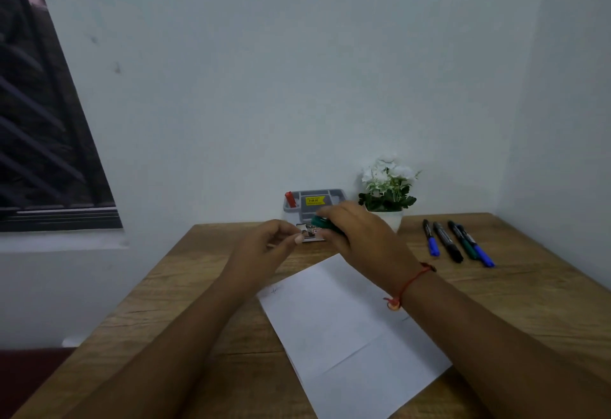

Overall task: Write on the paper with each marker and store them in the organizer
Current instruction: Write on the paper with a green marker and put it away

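At the far left a dark barred window (49, 121) sits in the wall, clear of the work. On the wooden bench (198, 303) the left hand (264, 246) hovers with its fingers (299, 238) pinched together near the marker's end; whether they hold anything, such as a cap, cannot be told. Below the hands lies the paper (347, 336), a thin creased sheet angled across the bench, with a faint mark near its left corner. Just right of the left hand, the right hand (360, 233) is closed around a green marker (322, 222), held above the bench in front of the grey organizer (317, 202), where a red marker (291, 199) already stands in the left compartment. A potted plant (386, 187) stands beside the organizer. Farther right, four markers (458, 241) lie side by side, well apart from the paper. The marker looks light, stiff and smooth; it is probably best gripped mid-barrel, close to the tip for writing. The sheet is light enough to slide, so the free hand may need to steady it.
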Motion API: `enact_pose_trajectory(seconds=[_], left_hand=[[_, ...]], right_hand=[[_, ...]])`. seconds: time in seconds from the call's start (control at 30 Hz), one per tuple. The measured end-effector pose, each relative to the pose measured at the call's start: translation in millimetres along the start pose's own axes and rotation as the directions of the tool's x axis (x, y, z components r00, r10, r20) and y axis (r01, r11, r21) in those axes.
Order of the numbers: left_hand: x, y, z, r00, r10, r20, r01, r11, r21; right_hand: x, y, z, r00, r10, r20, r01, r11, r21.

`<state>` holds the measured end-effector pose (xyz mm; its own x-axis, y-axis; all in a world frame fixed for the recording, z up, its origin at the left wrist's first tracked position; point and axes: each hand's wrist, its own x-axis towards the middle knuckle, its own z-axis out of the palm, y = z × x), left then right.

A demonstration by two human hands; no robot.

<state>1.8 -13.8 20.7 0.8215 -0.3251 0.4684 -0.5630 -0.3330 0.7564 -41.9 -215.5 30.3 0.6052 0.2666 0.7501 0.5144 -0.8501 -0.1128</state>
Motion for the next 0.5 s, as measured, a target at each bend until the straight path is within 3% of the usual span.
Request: enact_pose_trajectory(seconds=[0.17,0.5], left_hand=[[-3,7,4,0.997,-0.061,0.042,0.069,0.97,-0.232],[-1,4,0,0.995,-0.099,0.034,0.105,0.945,-0.309]], right_hand=[[0,-4,12,0.992,-0.028,0.121,0.027,1.0,0.013],[-5,-9,20,0.987,0.098,0.125,-0.105,0.993,0.047]])
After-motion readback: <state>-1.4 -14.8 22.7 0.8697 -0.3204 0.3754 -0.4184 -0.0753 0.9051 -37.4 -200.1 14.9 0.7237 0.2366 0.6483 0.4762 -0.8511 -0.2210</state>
